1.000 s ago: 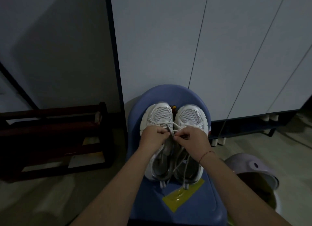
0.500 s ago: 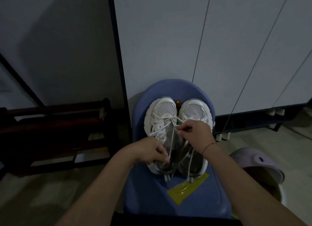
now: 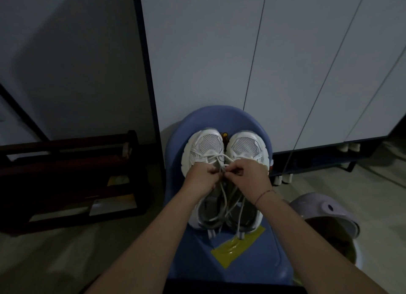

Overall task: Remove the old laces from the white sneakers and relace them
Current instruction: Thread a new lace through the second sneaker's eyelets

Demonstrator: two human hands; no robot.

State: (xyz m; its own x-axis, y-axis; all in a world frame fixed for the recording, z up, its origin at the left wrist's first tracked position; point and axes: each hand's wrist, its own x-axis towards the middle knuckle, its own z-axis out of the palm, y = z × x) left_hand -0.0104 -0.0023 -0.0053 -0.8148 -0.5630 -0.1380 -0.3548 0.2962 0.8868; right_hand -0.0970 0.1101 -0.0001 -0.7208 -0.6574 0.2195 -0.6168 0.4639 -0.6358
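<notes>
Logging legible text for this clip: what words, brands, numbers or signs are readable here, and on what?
No text can be read in this frame.
White sneakers: no brand mark visible; the left hand and right hand pinch the laces over the tongues, hiding them.
Yellow patch on the blue chair: no print visible.
Dark wooden rack: too dim to tell.

No readable text, labels, brands or numbers. White sneakers point(image 3: 224, 161), blue stool point(image 3: 241, 260), yellow tape patch point(image 3: 238, 247), cabinet doors point(image 3: 285, 62): no legible markings, dim light.
</notes>
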